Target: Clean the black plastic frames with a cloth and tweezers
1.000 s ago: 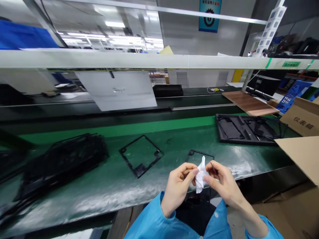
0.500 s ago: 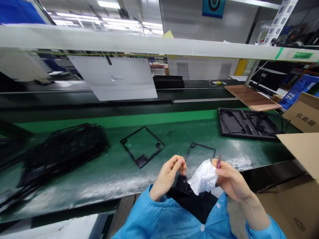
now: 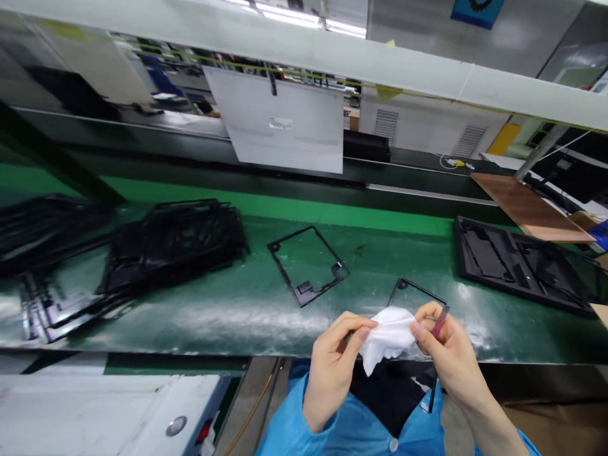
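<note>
A white cloth [image 3: 390, 334], crumpled and thin, stretches between my two hands at the bench's front edge. My left hand [image 3: 335, 364] pinches its left side between thumb and fingertips. On the other side, my right hand [image 3: 449, 345] grips the cloth and also holds a small flat tool [image 3: 441, 322] with a pinkish-purple part. Behind the cloth is a thin black frame [image 3: 403, 284], its lower portion mostly hidden by the cloth and hands. Another black frame [image 3: 308, 292] lies flat on the green bench, left of and beyond my hands.
Piles of black frames [image 3: 175, 244] cover the bench's left side. At the right rests a black tray [image 3: 484, 256] with compartments, near a brown wooden board [image 3: 532, 206]. A white panel [image 3: 285, 139] stands at the back, below a white shelf beam [image 3: 304, 47].
My left hand, previously apart from the cloth, now pinches it, and the cloth is drawn out between both hands. The view has swung left and down, showing more of the frame piles.
</note>
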Tool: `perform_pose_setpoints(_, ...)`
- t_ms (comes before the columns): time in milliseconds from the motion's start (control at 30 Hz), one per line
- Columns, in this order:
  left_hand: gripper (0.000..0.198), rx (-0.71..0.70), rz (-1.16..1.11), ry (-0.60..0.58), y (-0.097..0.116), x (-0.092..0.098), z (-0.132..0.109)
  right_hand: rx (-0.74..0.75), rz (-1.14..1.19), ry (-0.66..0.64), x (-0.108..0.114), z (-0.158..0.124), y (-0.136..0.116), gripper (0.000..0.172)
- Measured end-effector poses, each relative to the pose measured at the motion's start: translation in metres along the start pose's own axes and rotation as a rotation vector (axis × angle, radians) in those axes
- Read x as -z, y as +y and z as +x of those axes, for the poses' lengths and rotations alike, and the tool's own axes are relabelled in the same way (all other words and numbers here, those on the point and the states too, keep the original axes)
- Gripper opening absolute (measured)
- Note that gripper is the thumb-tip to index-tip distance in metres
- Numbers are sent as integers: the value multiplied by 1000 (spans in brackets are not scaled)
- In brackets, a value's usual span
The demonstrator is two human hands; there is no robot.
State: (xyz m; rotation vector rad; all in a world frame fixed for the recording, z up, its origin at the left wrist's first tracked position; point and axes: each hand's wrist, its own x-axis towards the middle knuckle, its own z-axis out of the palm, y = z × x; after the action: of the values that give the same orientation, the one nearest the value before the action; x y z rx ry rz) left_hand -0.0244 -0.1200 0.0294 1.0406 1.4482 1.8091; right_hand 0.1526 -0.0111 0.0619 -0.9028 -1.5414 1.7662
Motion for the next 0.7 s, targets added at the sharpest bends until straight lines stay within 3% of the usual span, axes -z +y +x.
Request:
perform_pose_setpoints(100, 35, -13, 23, -31, 2, 14, 8, 7, 10, -24, -8, 1, 2, 40)
perform_pose_setpoints(200, 43, -13, 79, -86, -1, 15, 6, 2, -33, -57, -14, 0, -1, 43)
perform_pose_setpoints(400, 32, 0, 149, -118, 1, 16, 0, 38, -155, -46, -1, -9, -2, 37)
perform_pose_setpoints(467, 35, 7, 88, -181, 8, 19, 2, 76, -247, -4, 11, -13, 2, 37)
perform_pose_setpoints(567, 38, 76, 77, -325, 21, 24, 8, 199, -272, 93, 26, -23, 5, 50)
perform_pose_setpoints(700, 34, 166, 252, -487, 32, 25, 19, 262, -12, 151, 30, -34, -2, 54)
